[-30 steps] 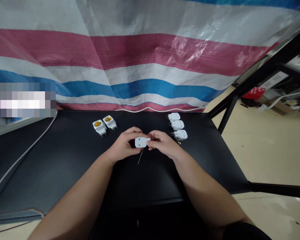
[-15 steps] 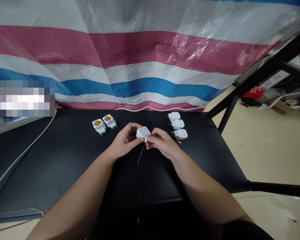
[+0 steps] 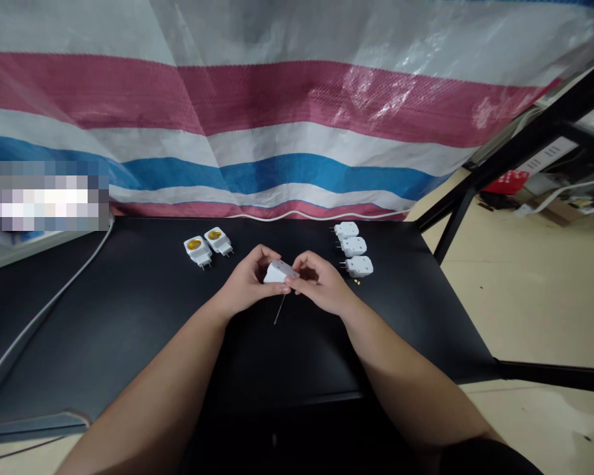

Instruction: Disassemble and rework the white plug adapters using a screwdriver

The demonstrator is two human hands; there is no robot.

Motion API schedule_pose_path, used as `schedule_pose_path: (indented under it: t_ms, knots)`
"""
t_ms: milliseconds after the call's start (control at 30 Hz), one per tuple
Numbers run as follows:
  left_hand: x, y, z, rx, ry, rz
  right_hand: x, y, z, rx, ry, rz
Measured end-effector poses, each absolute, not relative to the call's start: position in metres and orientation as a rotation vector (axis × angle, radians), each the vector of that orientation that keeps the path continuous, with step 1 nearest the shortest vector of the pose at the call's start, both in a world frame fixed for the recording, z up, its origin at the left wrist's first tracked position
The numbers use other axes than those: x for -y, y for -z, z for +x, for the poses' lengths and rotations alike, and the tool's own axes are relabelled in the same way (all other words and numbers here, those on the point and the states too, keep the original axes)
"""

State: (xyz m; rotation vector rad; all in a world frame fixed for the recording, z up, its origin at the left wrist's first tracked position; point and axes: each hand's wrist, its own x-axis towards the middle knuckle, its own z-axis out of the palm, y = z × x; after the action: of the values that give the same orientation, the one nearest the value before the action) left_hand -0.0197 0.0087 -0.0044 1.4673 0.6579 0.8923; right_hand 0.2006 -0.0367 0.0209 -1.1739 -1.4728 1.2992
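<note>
Between my hands is a white plug-in lamp holder (image 3: 278, 271), tilted, its face with small holes turned partly up. My left hand (image 3: 251, 282) grips its left side, fingers behind and thumb along the front edge. My right hand (image 3: 321, 282) is closed on its right side, thumb at the front corner. Below it a thin screwdriver shaft (image 3: 279, 310) shows on the table; its handle is hidden behind the hands. Two white lamp holders with yellow round insides (image 3: 198, 249) lie to the left. At right, three similar white ones (image 3: 359, 266) form a column, pins pointing left.
Tiny brass pieces (image 3: 357, 282) lie by the nearest right-hand lamp holder. The black table (image 3: 143, 330) reaches a striped plastic sheet (image 3: 297, 99) at the back. A white cable (image 3: 54, 300) crosses the left side. Black metal frame bars (image 3: 455, 221) stand at right.
The lamp holder between my hands has tipped, so its holed top shows less and its front side more. My left thumb has slid slightly lower along it. The rest stays in place.
</note>
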Motion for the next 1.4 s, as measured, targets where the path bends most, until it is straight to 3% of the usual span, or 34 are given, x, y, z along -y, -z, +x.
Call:
schedule_pose_path:
  t_ms: [267, 1400]
  knots:
    - [-0.009, 0.002, -0.017, -0.555, -0.960, 1.453, 0.036, -0.020, 0.206, 1.568, -1.058, -1.180]
    - [-0.012, 0.006, -0.024, -0.592, -0.934, 1.644, 0.033, -0.019, 0.214, 1.739, -1.023, -1.088]
